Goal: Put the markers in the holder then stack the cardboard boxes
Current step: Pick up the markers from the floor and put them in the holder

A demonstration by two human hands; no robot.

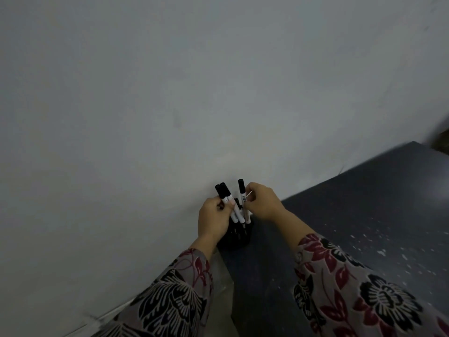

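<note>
While both hands work just below the middle of the frame, the markers are bunched right over the black holder (235,240). It stands at the left edge of the dark, white-speckled counter (364,203), close against the pale wall (170,93).

The left hand (212,221) is curled round two markers (228,200), whose black caps point up and slightly left. The right hand (263,203) pinches a third marker (242,190) between thumb and fingertips, nearly upright. The lower ends of all three seem to reach the holder's mouth. How deep they sit I cannot tell, since holder and shadow merge there. Flowered sleeves (352,288) fill the bottom of the frame, and no cardboard boxes are in view.

The markers look light and stiff, with smooth white plastic barrels that would probably slide easily through a loose grip. The best hold is likely on the barrel just below the cap, as both hands have it. The cap itself could pull off if it carried the weight.

Held this way, each marker should drop straight in once the fingers ease. The holder looks small and probably light, so markers leaning on its rim could tip it or push it toward the counter's edge. Letting them go one at a time seems safer than releasing them together.
</note>
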